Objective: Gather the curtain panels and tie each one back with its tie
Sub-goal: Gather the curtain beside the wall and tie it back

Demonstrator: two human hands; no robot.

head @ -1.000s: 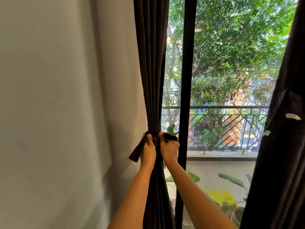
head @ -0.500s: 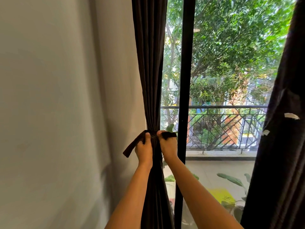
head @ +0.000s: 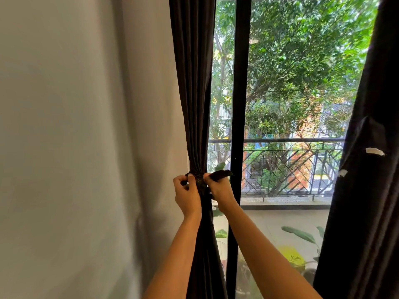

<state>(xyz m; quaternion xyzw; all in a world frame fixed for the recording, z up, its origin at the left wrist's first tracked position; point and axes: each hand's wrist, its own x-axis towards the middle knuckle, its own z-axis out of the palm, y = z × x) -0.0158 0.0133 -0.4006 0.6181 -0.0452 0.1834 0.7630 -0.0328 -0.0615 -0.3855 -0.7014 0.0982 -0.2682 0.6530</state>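
The left hand (head: 187, 192) and the right hand (head: 219, 189) are both clenched on the tie (head: 221, 175), one at each side of the gathered left curtain panel (head: 192, 83); the tie is wrapped round that panel, beside the window frame (head: 240, 83); the right curtain panel (head: 367, 190) is seen hanging well apart.

Pale balcony floor (head: 280, 220), leafy plants (head: 299, 234) on it

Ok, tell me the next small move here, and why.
Probably pull both ends snug: the tie already wraps the gathered curtain, the left hand and right hand pinch it on either side, and one end sticks out loose.
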